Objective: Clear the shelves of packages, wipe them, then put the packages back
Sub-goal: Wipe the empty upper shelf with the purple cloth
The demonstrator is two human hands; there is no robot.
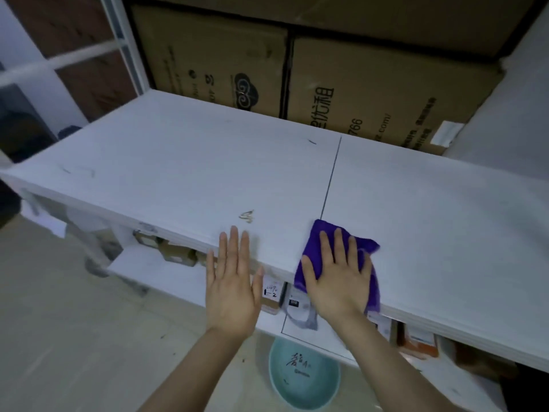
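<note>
While a basin (303, 379) sits on the floor below the forearms and packages (175, 254) lie on the lower shelf (142, 269), wiping the top shelf (208, 162) is the step in hand, and most of it seems left to do. Nearest the person, the right hand (338, 278) presses flat on a purple cloth (319, 233), its fingers (338, 245) straight and a little spread, not curled round the fabric. The cloth lies folded at the shelf's front edge, with part of it hanging over the lip. The left hand (231, 281) is flat too, fingers straight and close together, over the same edge just left of the cloth; whether it touches the board I cannot tell. To wipe well, keep the palm's weight even on the cloth and work in overlapping strokes from this edge toward the back, steadying with the left hand. A brownish smear (246, 217) just beyond the left fingertips probably needs firmer rubbing, and the dark seam (332, 173) between the two boards may trap dirt. The top shelf is white, matt and bare of packages, with faint scuffs toward its left end. Behind it stand large cardboard boxes (371, 93).
</note>
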